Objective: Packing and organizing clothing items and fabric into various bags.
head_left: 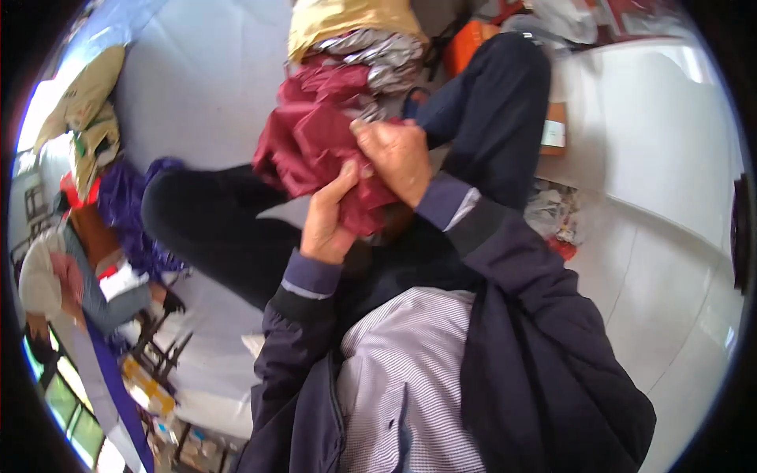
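A crumpled piece of dark red fabric (303, 146) hangs between my two hands, above my lap. My left hand (330, 217) grips its lower part, the thumb pressed on top of the cloth. Higher up and to the right, my right hand (397, 158) pinches the same cloth with curled fingers. The fabric's far end reaches a heap of shiny silver-grey material (382, 55), which spills out from a yellow bag or cloth (355, 20). Where the red fabric ends under the silver folds, I cannot tell.
My bent knees flank the cloth. Purple fabric (126, 209) and a beige sack (87, 94) lie at left, where another person (47, 272) sits. An orange box (469, 47) stands at the far right, near a small brown carton (553, 130). Plastic-wrapped scraps (552, 209) lie beside my right leg.
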`<state>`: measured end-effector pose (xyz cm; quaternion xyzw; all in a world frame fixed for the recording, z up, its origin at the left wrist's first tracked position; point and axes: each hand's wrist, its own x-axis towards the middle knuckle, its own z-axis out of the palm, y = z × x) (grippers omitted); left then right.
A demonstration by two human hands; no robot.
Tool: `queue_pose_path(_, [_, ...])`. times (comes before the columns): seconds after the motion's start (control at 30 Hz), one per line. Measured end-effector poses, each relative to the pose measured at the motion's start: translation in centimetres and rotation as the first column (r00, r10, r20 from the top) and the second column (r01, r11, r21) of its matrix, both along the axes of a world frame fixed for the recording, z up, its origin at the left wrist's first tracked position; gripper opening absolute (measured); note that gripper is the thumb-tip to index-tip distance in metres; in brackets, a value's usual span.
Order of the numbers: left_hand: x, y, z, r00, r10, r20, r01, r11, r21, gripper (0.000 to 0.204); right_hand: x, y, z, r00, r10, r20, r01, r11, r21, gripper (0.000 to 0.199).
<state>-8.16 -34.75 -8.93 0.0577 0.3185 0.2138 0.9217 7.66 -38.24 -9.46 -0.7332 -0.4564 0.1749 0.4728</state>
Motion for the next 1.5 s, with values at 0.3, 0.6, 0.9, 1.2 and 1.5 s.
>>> queue_pose_path(0.3, [-0.8, 0.1, -2.5, 0.999, 0.026, -0.027, -0.024, 0.999, 0.045, 0.021, 8.7, -3.3, 6.6, 0.944, -0.230, 0.235, 0.168, 0.951, 0.258, 0.007])
queue_pose_path(0.6, [-0.6, 0.0, -3.3, 0.999, 0.029, -0.045, -0.026, 0.998, 0.058, 0.023, 36.0, -6.2, 2.9, 0.785, -0.595, 0.174, 0.591, 0.803, 0.077, 0.017])
queue_pose_path(0.9, [-1.1, 0.6, -4.8, 0.991, 0.044, -0.125, -0.045, 0.999, -0.002, 0.031, 41.6, -6.9, -9.7, 0.871, -0.372, 0.321, 0.484, 0.766, -0.423, 0.019])
queue_pose_path(1.2, [-0.9, 0.5, -4.5, 0.990, 0.036, -0.133, -0.032, 0.999, 0.034, 0.029, 44.1, -5.4, -12.9, 0.739, -0.227, 0.635, 0.497, 0.820, -0.284, 0.019])
queue_pose_path(1.5, [-1.2, 0.3, -5.0, 0.984, 0.050, -0.170, -0.052, 0.999, -0.005, 0.019, 44.9, -6.6, -13.0, 0.760, -0.054, 0.648, 0.382, 0.843, -0.378, 0.018])
